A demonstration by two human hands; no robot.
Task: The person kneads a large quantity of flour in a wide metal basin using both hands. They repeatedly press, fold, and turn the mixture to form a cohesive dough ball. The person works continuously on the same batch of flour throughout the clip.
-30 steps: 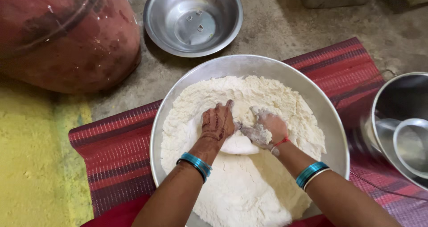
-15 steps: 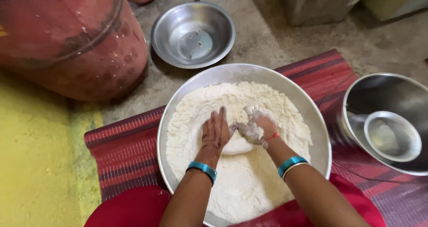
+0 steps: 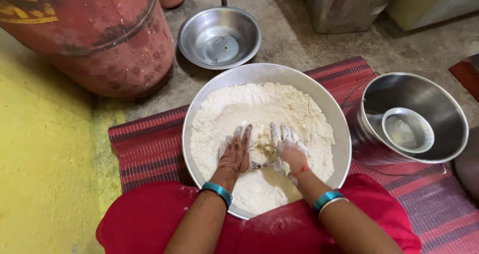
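Note:
A wide steel basin (image 3: 319,92) sits on a red striped mat and holds a heap of white flour (image 3: 279,104) with a wetter, yellowish patch in the middle. My left hand (image 3: 234,152) lies palm down in the flour, fingers pressed into the wet patch. My right hand (image 3: 287,149), coated in flour, presses into the same patch beside it, the two nearly touching. Both wrists carry teal bangles.
An empty steel bowl (image 3: 219,37) stands on the concrete floor behind the basin. A steel bucket (image 3: 414,117) with a small steel cup inside is at the right. A large red gas cylinder (image 3: 90,39) lies at the upper left. The red striped mat (image 3: 144,149) covers the floor.
The view has shifted so the basin sits lower and farther right. Both hands have moved closer together and pushed deeper into the wet middle of the flour.

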